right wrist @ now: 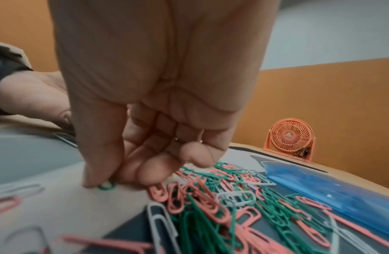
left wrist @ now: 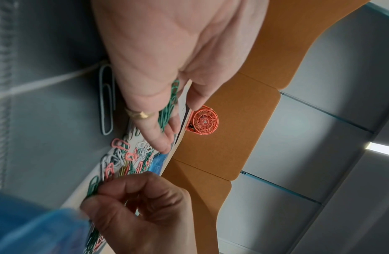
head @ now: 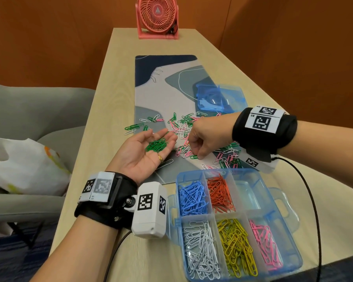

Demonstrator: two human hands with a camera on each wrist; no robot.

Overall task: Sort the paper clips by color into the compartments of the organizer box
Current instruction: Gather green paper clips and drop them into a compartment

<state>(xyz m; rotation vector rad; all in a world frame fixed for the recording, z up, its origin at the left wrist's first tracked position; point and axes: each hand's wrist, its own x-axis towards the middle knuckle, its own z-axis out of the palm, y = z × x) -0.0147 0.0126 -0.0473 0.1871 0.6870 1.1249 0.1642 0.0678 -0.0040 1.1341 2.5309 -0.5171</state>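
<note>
My left hand (head: 151,153) lies palm up over the mat's near edge, fingers relaxed, with a small heap of green clips (head: 157,146) resting in the palm; the same green clips (left wrist: 169,110) show in the left wrist view. My right hand (head: 198,156) reaches down to the mat, thumb and forefinger pinching one green clip (right wrist: 106,186) at the edge of the loose pile (head: 183,125) of green, pink and white clips. The blue organizer box (head: 273,193) stands open near me, holding blue (head: 192,197), orange (head: 220,194), white (head: 201,249), yellow (head: 236,245) and pink (head: 265,245) clips; its far right compartment is empty.
The patterned desk mat (head: 165,88) runs down the wooden table. A clear blue lid (head: 218,98) lies behind the pile. A pink fan (head: 157,17) stands at the far end. A grey chair with a bag (head: 22,165) is left of the table.
</note>
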